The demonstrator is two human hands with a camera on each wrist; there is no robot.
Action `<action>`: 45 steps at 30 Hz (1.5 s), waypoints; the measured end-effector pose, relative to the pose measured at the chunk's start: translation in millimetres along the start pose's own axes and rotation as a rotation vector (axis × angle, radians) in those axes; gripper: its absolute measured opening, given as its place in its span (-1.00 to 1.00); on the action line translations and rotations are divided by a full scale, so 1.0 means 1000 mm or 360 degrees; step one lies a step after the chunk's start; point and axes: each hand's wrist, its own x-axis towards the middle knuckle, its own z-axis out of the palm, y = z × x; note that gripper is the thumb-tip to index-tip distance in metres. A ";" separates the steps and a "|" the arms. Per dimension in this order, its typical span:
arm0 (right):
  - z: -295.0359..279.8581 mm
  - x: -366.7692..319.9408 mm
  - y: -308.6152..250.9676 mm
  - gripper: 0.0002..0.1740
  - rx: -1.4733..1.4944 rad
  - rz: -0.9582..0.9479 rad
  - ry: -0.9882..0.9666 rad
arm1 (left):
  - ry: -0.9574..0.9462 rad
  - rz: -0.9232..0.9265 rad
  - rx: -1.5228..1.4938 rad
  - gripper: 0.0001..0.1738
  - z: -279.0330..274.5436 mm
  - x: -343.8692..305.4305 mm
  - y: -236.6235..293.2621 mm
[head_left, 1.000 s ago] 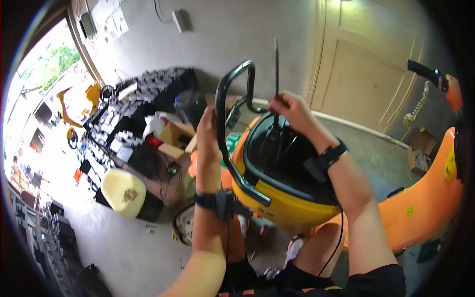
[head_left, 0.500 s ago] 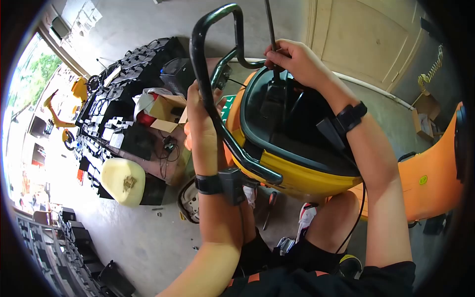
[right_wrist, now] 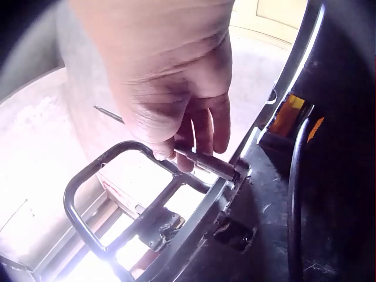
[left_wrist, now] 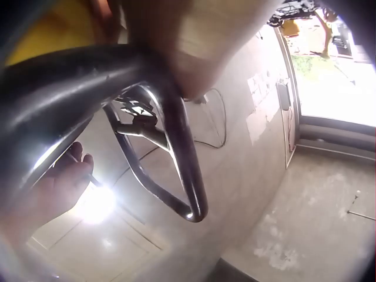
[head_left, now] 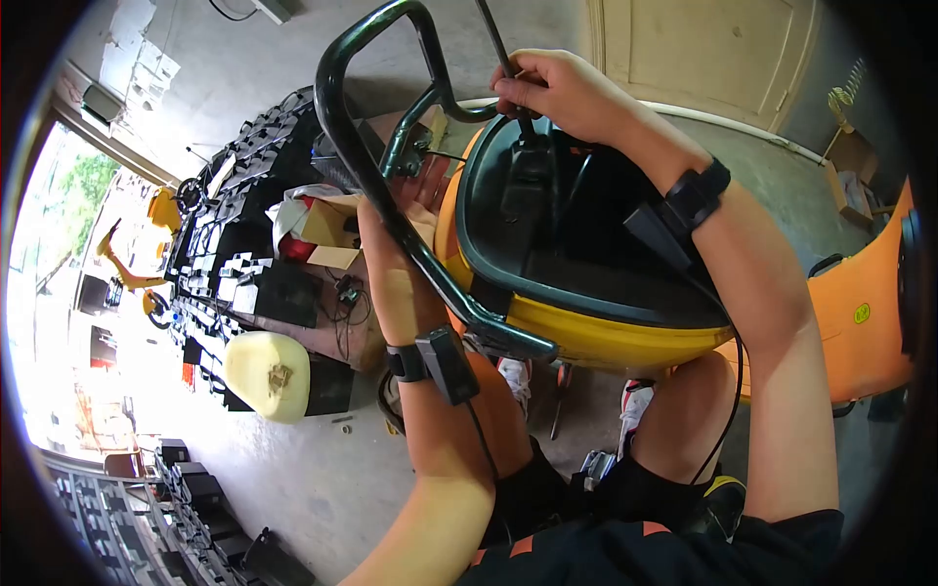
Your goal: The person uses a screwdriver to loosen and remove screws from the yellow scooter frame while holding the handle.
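A black tubular rack [head_left: 344,117] rises from a yellow body [head_left: 586,337] with a black tub [head_left: 616,311]. My right hand [head_left: 576,98] pinches a thin dark rod [head_left: 491,34] between thumb and fingers. In the right wrist view, the rod's thicker lower end [right_wrist: 214,165] meets a fitting at the tub's edge, below my right hand [right_wrist: 170,82]. My left hand [head_left: 422,188] is behind the rack's long bar, close to the small bracket [head_left: 408,148]; its fingers look extended, partly hidden. In the left wrist view, the rack [left_wrist: 187,153] crosses in front.
Black boxes [head_left: 278,293], an open carton [head_left: 327,223] and a cream seat-shaped piece [head_left: 266,376] stand left. An orange scooter body [head_left: 831,337] is at the right. A screwdriver [head_left: 559,396] lies on the floor between the feet. A cable hangs from the right wrist.
The head view has shifted, with rack and tub larger and lower than at first. My left hand has moved off the long bar towards the bracket. My right hand still pinches the rod.
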 end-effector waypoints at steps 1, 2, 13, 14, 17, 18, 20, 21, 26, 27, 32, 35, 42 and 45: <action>0.000 0.000 0.000 -0.72 0.0001 0.0005 0.0006 | -0.0016 0.0000 0.0014 -0.62 0.000 0.000 0.000; -0.001 0.000 -0.001 -0.72 -0.0017 0.0007 0.0000 | -0.0032 -0.0001 0.0030 -0.62 0.000 0.001 0.000; -0.001 0.000 -0.006 -0.73 -0.0044 0.0125 -0.0053 | -0.0440 0.0182 0.0224 -0.55 -0.013 0.010 0.001; 0.000 0.000 -0.002 -0.71 -0.0038 0.0089 -0.0027 | -0.0439 0.0196 0.0223 -0.55 -0.017 0.013 0.002; 0.001 0.001 0.003 -0.68 -0.0013 0.0038 0.0003 | -0.0276 0.0086 0.0304 -0.62 -0.014 0.015 0.006; 0.002 0.001 -0.001 -0.67 0.0012 0.0036 0.0019 | -0.0268 0.0104 0.0291 -0.62 -0.009 0.011 0.004; -0.001 -0.001 -0.008 -0.75 -0.0048 0.0130 -0.0066 | -0.0159 0.0210 0.0257 -0.61 0.002 -0.001 -0.004; -0.001 -0.001 -0.008 -0.76 0.0000 0.0133 -0.0055 | -0.0111 0.0232 0.0160 -0.62 0.012 -0.009 -0.007; -0.005 0.001 -0.008 -0.74 -0.0092 0.0059 -0.0063 | 0.0074 0.0416 0.0389 -0.73 -0.022 0.001 -0.009; -0.008 -0.001 -0.012 -0.69 -0.0226 0.0054 -0.0080 | 0.0228 0.0135 0.0183 -0.75 -0.019 0.001 -0.006; -0.006 0.000 -0.010 -0.62 0.0134 0.0251 -0.0017 | 0.0243 0.0030 0.0032 -0.75 -0.014 -0.002 -0.009; -0.003 -0.001 -0.007 -0.58 0.0325 0.0140 -0.0033 | 0.0220 0.0204 0.0353 -0.57 -0.018 -0.002 -0.020; -0.006 0.009 -0.007 -0.52 0.0454 -0.0346 0.0146 | 0.0199 0.0112 -0.0287 -0.61 0.009 -0.033 -0.011; -0.008 0.004 -0.016 -0.55 0.0487 -0.0203 0.0104 | 0.0229 0.0125 -0.0214 -0.57 0.009 -0.032 -0.012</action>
